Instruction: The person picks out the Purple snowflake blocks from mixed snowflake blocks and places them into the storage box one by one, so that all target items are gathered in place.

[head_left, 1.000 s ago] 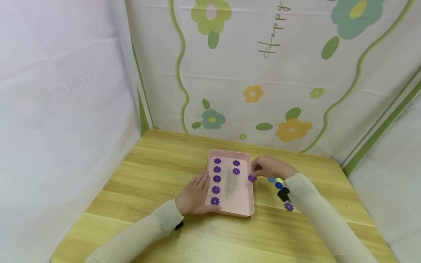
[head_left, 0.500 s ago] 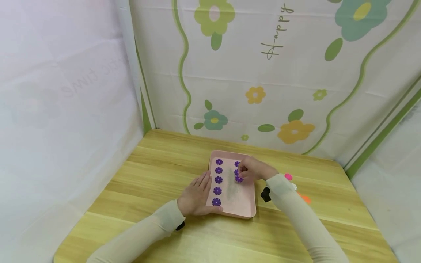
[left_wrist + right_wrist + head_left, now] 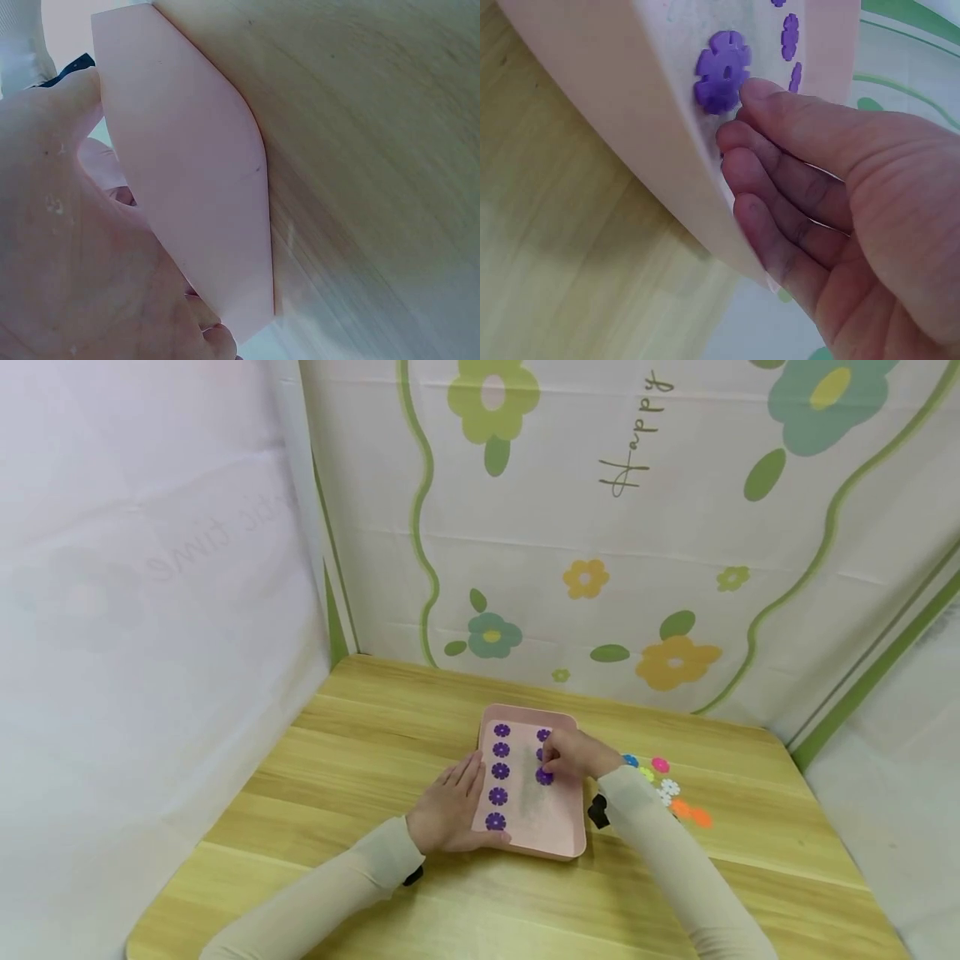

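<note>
A shallow pink tray (image 3: 561, 827) lies on the wooden table. My left hand (image 3: 448, 810) rests along its left side and near corner, fingers straight, thumb over the near rim; in the left wrist view that hand lies against the tray's outer wall (image 3: 187, 165). Inside the tray, my right hand (image 3: 579, 753) pinches a purple flower-shaped plastic disc (image 3: 735, 56) between thumb and forefinger, low over the tray floor. Beyond it are two more purple discs, partly hidden by the fingers. A column of several purple discs (image 3: 500, 771) runs down the tray's left side.
Loose flower discs lie on the table right of the tray: pink (image 3: 660, 765), white (image 3: 670, 787), orange (image 3: 701, 817), plus blue and yellow ones. The right forearm partly covers this group. White printed cloth walls (image 3: 510, 560) stand behind and at both sides.
My right hand has carried the purple disc from over the tray's right rim into the right column, just nearer than the two discs there. My left hand has stayed on the tray.
</note>
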Motion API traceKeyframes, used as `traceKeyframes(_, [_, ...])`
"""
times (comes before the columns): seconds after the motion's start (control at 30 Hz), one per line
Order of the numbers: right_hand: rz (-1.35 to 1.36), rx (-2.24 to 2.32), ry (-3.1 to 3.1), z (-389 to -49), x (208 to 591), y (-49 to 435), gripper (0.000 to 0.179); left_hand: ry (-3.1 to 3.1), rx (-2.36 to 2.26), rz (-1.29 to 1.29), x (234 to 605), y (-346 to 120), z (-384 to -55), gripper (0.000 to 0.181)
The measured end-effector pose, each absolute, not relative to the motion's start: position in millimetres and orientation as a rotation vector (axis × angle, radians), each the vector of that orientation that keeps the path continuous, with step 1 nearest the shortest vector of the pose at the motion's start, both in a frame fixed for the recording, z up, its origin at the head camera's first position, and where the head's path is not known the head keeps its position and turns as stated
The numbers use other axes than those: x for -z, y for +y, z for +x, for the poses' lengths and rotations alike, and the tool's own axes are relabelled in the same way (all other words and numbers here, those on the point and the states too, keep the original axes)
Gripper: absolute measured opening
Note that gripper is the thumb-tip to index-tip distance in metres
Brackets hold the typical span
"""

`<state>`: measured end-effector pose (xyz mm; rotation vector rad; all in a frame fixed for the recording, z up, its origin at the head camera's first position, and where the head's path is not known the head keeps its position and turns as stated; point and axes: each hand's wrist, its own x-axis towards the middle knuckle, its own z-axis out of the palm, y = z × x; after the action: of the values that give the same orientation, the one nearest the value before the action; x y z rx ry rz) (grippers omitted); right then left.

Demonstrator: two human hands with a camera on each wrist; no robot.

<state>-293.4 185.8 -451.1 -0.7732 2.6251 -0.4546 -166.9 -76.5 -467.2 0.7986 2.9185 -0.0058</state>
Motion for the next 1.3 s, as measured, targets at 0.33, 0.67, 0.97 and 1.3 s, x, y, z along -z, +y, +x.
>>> traceKeyframes(0.33, [-0.881,0.349,2.697,-280.1,421.2,212.7,0.004,2.911,-0.060,0.787,469.1,-78.1,-167.8,0.121])
traceKeyframes(0.67, [-0.927,0.390,2.707,-239.7,400.7,277.0,0.006,2.911,-0.054,0.778,469.4,-78.3,-167.2,0.121])
traceKeyframes(0.97, [-0.894,0.404,2.717,-200.0,403.7,333.1,0.007,2.917,-0.076,0.784,466.2,-76.9,-166.6,0.120])
traceKeyframes(1.3, [-0.736,0.438,2.822,-181.2,436.5,381.9,0.021,2.898,-0.083,0.780,466.0,-74.0,-167.4,0.120])
